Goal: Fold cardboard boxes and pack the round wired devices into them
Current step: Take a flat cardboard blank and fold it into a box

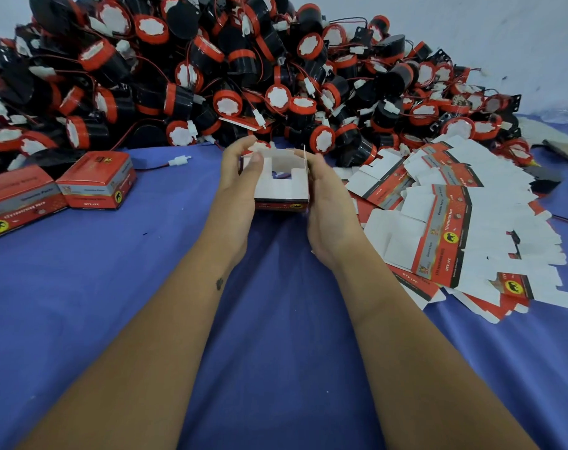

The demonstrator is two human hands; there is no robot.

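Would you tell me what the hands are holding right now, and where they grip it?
A half-folded cardboard box, open flaps up: left hand on its left side, thumb on a flap; right hand on its right side.

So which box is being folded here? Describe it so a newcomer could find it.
Start at the heap of round wired devices along the far edge of the blue cloth. Just in front, both hands grip one half-folded box. Unlike the closed boxes left and flat blanks right, its white flaps stand open.
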